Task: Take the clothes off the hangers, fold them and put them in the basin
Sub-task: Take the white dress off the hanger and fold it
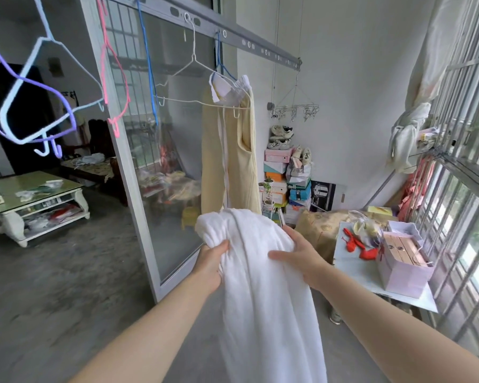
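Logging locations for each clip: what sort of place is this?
Likely an enclosed home balcony for drying laundry: overhead drying rail with hangers, barred windows, stacked shoe boxes.

White garment (260,272) (poss. towel) gripped by L hand (209,265) + R hand (302,258); cream trousers (233,161) hung from rail (260,49); empty hangers (116,128) alongside.

The white garment (260,286) runs off the bottom edge. Its folds hide the left hand's (209,268) fingertips. The purple hanger (73,117) is blurred
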